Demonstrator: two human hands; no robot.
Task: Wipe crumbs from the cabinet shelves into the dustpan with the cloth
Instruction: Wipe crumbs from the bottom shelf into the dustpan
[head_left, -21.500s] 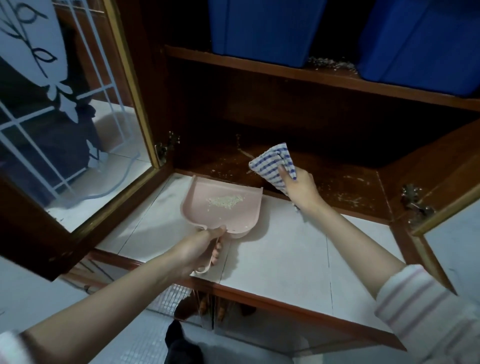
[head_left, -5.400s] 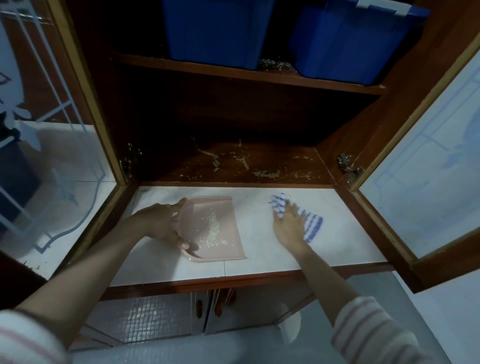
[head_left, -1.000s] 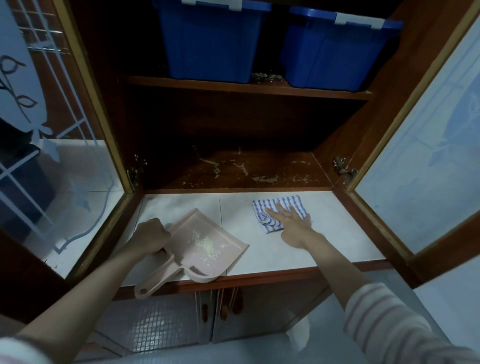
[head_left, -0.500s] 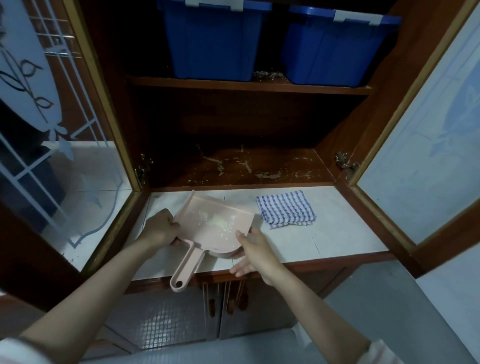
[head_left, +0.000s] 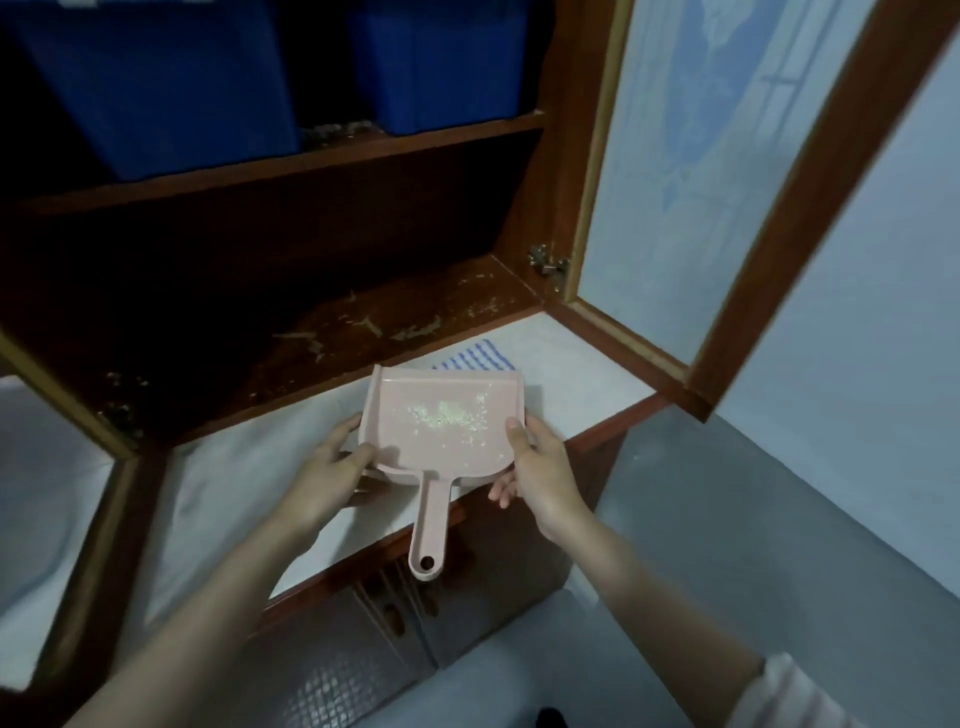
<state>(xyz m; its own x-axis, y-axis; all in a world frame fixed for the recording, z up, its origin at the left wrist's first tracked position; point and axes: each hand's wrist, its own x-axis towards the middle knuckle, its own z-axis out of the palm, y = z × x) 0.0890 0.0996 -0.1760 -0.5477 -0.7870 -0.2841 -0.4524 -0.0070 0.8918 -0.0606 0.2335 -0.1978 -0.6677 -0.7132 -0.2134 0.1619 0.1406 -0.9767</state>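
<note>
Pink plastic dustpan (head_left: 441, 421) is held level between both hands at the front of the white tiled table (head_left: 576, 379). Its handle points back toward the person and reaches past the wooden front edge. Whether the pan rests on the table or is lifted cannot be told. The left hand (head_left: 327, 473) has its grip closed round the pan's left rear corner. The right hand (head_left: 540, 467) grips the right wall, thumb on the rim and fingers underneath. Pale crumbs (head_left: 447, 415) lie scattered over the pan floor. The blue-and-white checked cloth (head_left: 475, 358) lies on the table just behind the pan, partly hidden by it. More bits streak the dark wooden lower shelf (head_left: 363, 322), and some lie on the upper shelf (head_left: 363, 150) between two blue plastic bins (head_left: 156, 88).
</note>
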